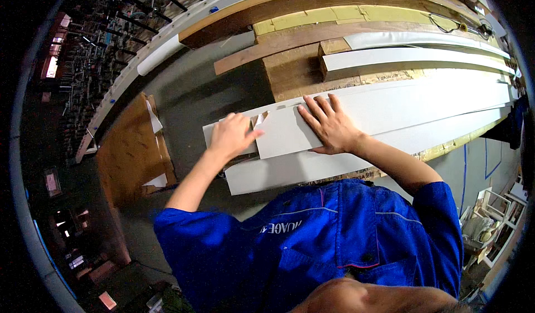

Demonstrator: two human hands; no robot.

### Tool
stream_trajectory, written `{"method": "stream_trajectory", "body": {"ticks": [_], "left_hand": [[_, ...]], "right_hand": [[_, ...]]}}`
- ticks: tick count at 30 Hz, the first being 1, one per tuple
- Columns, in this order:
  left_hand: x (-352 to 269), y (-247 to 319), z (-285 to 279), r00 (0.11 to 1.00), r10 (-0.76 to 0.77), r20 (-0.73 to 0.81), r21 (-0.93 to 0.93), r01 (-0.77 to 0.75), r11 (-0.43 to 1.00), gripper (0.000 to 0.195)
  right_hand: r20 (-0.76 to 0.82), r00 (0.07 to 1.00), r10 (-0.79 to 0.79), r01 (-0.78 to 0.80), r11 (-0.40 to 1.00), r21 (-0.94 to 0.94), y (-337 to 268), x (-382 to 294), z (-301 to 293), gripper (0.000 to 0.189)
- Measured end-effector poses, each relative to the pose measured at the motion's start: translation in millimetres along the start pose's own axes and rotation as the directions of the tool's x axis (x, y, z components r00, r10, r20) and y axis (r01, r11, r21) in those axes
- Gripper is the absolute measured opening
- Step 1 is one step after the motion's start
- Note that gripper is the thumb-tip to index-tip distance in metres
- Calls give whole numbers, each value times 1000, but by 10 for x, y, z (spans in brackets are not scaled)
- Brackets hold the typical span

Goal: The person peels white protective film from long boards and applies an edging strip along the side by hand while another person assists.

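Long white boards [401, 99] lie before me, overlapping one another. My right hand [332, 125] rests palm down on the upper board, fingers spread, its thumb by the near edge. My left hand [232, 135] is at the boards' left end, fingers curled and thumb stretched to the right. What lies under its fingers is hidden, and it is slightly blurred. Just right of it, a small torn flap [260, 120] with a brown and white surface stands up at the board's corner. A lower white board [288, 173] runs along the side nearest me.
Cardboard packing [292, 74] lies under the boards. Beyond are narrow white strips [376, 59], a brown wooden board [250, 56] and a long wooden beam [271, 14]. A cardboard sheet [129, 158] is at left, near a rack with dark pegs [138, 24]. White frames [493, 212] stand at right.
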State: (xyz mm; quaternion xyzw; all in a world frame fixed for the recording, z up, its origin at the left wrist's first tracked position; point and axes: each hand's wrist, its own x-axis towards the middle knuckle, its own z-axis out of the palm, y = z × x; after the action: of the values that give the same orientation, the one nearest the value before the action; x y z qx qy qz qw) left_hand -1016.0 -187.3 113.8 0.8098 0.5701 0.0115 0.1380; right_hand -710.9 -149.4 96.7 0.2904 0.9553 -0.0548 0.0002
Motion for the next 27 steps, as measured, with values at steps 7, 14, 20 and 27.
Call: {"method": "stream_trajectory", "body": {"ticks": [7, 14, 20, 27], "left_hand": [[-9, 95, 314, 955, 146, -259, 270, -74, 960, 27], [244, -122, 105, 851, 524, -17, 375, -481, 793, 26], [284, -7, 94, 978, 164, 127, -173, -141, 975, 34], [174, 34, 69, 999, 34, -33, -182, -40, 982, 28]], "right_hand": [[-15, 1000, -1, 0, 1000, -10, 3, 4, 13, 103], [-33, 999, -7, 8, 1000, 5, 19, -2, 38, 103], [-31, 999, -28, 28, 1000, -7, 10, 29, 62, 104], [6, 1000, -3, 2, 999, 36, 51, 69, 22, 107]]}}
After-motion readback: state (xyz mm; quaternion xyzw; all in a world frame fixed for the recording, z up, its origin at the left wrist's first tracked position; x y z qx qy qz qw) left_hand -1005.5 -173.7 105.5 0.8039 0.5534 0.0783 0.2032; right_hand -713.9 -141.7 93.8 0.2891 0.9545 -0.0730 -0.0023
